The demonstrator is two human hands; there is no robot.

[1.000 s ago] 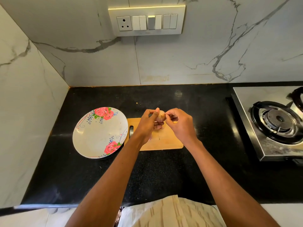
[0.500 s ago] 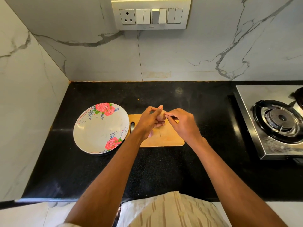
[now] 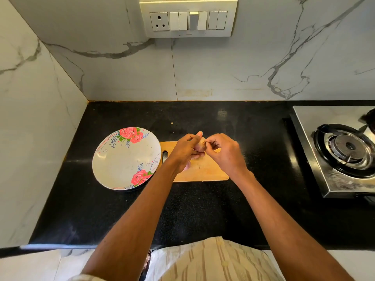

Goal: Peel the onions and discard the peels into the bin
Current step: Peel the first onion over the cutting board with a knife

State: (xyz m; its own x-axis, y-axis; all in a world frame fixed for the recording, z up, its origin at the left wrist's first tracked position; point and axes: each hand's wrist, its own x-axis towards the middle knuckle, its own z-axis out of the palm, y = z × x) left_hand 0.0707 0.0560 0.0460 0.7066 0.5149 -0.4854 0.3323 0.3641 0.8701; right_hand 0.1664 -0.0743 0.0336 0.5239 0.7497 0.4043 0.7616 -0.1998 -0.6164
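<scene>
Forearms reach out over the black worktop (image 3: pixel 203 209), and both hands meet just above the wooden board (image 3: pixel 205 171): the left hand (image 3: pixel 185 151) has its grip curled round a small onion (image 3: pixel 199 146), while the right hand (image 3: pixel 224 153) pinches at the onion's skin on its right side. Left of the board, just beside it, sits a rose-patterned plate (image 3: pixel 121 159), a gas stove (image 3: pixel 343 151) is off to the right, and a switchboard (image 3: pixel 188 18) is on the marble wall behind.
</scene>
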